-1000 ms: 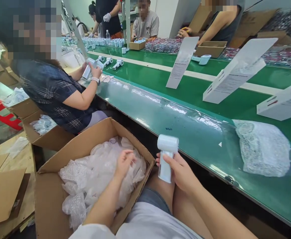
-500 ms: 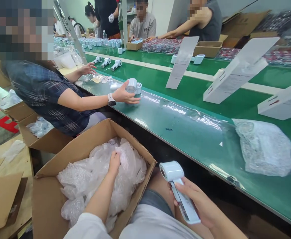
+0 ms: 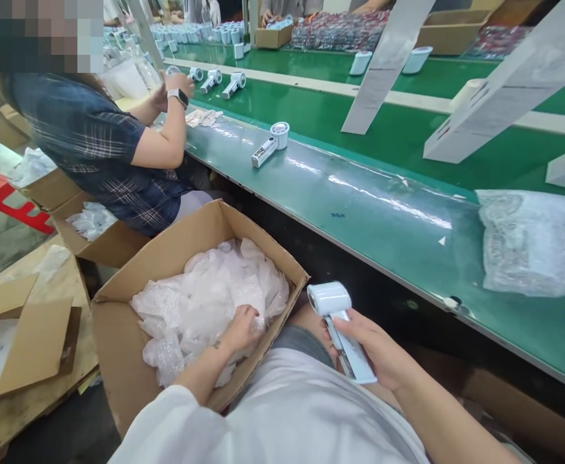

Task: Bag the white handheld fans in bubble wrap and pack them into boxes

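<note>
Plastic bags (image 3: 205,296) in the box (image 3: 118,335) now bunch under my left hand (image 3: 241,330), fingers closing on one; my right hand (image 3: 379,351) still grips the fan (image 3: 343,332), tilted flatter.

The glossy green tabletop (image 3: 360,212) lies open between a small white handheld device (image 3: 269,145) lying far left and a lumpy clear bubble-wrap bundle (image 3: 534,241) at right, while slanted white cardboard signs (image 3: 500,90) crowd the space beyond.

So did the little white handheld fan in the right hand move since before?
Yes. The small white handheld fan sank from level with the green table's edge toward the lap and tipped over in the right hand.
</note>
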A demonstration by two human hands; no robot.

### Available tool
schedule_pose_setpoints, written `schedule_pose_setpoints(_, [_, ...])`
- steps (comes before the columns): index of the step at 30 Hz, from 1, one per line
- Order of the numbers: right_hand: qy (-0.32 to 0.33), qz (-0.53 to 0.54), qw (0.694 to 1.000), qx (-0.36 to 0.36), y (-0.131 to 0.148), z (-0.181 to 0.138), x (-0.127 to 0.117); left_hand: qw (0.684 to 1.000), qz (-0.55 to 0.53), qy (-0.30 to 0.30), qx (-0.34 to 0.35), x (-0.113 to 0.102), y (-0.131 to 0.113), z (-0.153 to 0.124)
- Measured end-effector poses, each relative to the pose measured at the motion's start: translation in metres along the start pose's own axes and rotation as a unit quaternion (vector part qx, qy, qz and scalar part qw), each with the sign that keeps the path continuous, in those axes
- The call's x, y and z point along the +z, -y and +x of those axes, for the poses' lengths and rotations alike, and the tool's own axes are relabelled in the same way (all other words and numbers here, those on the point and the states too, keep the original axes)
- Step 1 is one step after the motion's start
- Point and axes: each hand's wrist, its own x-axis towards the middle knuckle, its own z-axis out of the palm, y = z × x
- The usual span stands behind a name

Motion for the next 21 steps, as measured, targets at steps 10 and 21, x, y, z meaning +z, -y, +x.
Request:
schedule_pose_setpoints(10, [0.069, -0.036, 0.997, 0.018, -0.001, -0.006, 0.017, 0.971, 0.208, 0.112, 0.036, 0.002, 0.008, 0.000])
schedule_pose_setpoints(21, [0.098, 0.040, 0.994, 0.026, -0.001, 0.002, 0.020, 0.982, 0.156, 0.056, -0.086, 0.013, 0.007, 0.009])
